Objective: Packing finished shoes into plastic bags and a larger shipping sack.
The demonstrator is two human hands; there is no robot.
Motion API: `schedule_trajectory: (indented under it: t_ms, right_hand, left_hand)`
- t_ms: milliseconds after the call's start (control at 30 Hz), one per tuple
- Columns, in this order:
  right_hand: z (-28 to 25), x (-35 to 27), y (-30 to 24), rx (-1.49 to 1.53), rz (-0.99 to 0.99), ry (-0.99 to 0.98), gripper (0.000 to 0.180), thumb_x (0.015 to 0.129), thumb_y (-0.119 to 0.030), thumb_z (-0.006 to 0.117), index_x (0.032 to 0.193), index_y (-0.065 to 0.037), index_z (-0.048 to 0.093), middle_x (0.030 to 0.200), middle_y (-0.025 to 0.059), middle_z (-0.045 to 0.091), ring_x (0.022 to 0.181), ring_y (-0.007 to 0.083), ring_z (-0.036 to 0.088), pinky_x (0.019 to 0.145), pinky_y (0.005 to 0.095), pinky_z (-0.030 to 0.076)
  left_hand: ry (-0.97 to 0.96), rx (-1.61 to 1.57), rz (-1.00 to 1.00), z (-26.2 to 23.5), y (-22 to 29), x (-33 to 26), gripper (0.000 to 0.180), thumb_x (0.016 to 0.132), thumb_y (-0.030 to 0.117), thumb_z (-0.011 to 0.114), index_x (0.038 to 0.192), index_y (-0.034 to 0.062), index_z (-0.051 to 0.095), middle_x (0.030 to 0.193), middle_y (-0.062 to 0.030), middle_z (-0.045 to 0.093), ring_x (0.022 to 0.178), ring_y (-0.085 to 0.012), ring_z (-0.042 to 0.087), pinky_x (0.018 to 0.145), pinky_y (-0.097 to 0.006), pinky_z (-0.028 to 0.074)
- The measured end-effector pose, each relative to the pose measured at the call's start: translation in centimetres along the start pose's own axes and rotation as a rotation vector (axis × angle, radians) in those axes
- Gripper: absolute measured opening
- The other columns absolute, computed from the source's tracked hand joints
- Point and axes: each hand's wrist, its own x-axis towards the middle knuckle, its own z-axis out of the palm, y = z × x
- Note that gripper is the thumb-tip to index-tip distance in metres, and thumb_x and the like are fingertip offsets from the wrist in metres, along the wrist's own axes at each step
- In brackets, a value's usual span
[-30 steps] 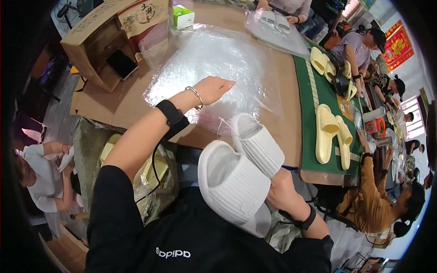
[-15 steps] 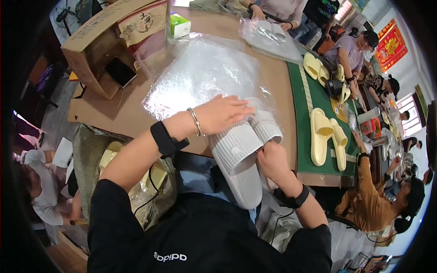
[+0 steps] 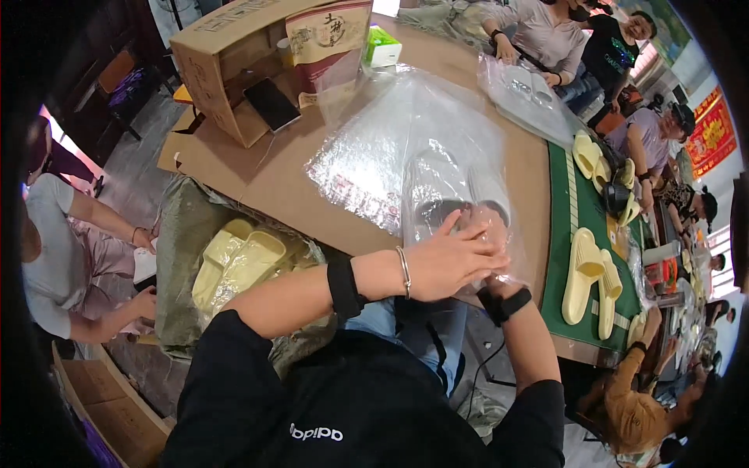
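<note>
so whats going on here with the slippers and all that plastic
A person seated at a brown table is packing a pair of white slippers into a clear plastic bag. The left hand presses on the bag's open end, and the right hand is mostly hidden beneath it. Pale yellow slippers lie on a green mat to the right, more fill a sack at the left.

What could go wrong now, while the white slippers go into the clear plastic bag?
1. The clear plastic bag looks thin; pushing the white slippers deeper may stretch or tear it.
2. The left hand covers the bag's mouth and the right hand is mostly hidden, so the mouth may bunch and jam.
3. The bag lies at the table edge; it might slide off.
</note>
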Motion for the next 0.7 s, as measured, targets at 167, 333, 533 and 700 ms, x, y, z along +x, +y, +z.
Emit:
schedule_trajectory:
  t_ms: [167, 333, 533, 700]
  right_hand:
    - [0.7, 1.8, -1.1, -0.172, -0.085, 0.106, 0.034, 0.086, -0.029, 0.05, 0.108, -0.003, 0.056, 0.102, 0.015, 0.056, 0.094, 0.0289, 0.054, 0.08, 0.0427, 0.042]
    - [1.5, 1.8, -1.3, -0.222, 0.008, 0.115, 0.049, 0.081, -0.033, 0.057, 0.115, 0.002, 0.051, 0.114, 0.022, 0.051, 0.102, 0.0367, 0.049, 0.086, 0.0481, 0.038]
    - [2.8, 0.6, -1.3, -0.38, -0.029, -0.085, 0.09, 0.067, -0.051, 0.066, 0.133, 0.0, 0.032, 0.131, 0.0245, 0.037, 0.118, 0.0406, 0.039, 0.094, 0.0498, 0.035]
    - [1.1, 0.4, -1.9, -0.283, -0.054, -0.338, 0.104, 0.059, -0.065, 0.064, 0.136, -0.005, 0.029, 0.137, 0.0215, 0.031, 0.125, 0.0441, 0.03, 0.098, 0.0541, 0.028]
  left_hand:
    - [-0.047, -0.207, -0.047, -0.4, 0.0, -1.8, 0.04, 0.095, 0.026, 0.032, 0.135, 0.021, 0.037, 0.14, -0.0065, 0.033, 0.134, -0.0285, 0.018, 0.106, -0.056, 0.009]
    - [0.167, 0.078, -0.253, 2.0, -3.1, -5.0, 0.072, 0.075, 0.04, 0.062, 0.138, 0.0267, 0.028, 0.145, -0.0142, 0.017, 0.13, -0.0503, 0.01, 0.1, -0.065, 0.013]
    - [0.18, 0.022, -0.385, 4.9, -5.3, -5.6, 0.068, 0.077, 0.029, 0.061, 0.137, 0.025, 0.031, 0.143, -0.0165, 0.023, 0.127, -0.0515, 0.015, 0.1, -0.064, 0.016]
    - [0.247, 0.121, -0.387, 6.2, -6.7, -6.0, 0.046, 0.089, 0.02, 0.044, 0.134, 0.0241, 0.037, 0.14, -0.0168, 0.029, 0.123, -0.0504, 0.024, 0.098, -0.061, 0.021]
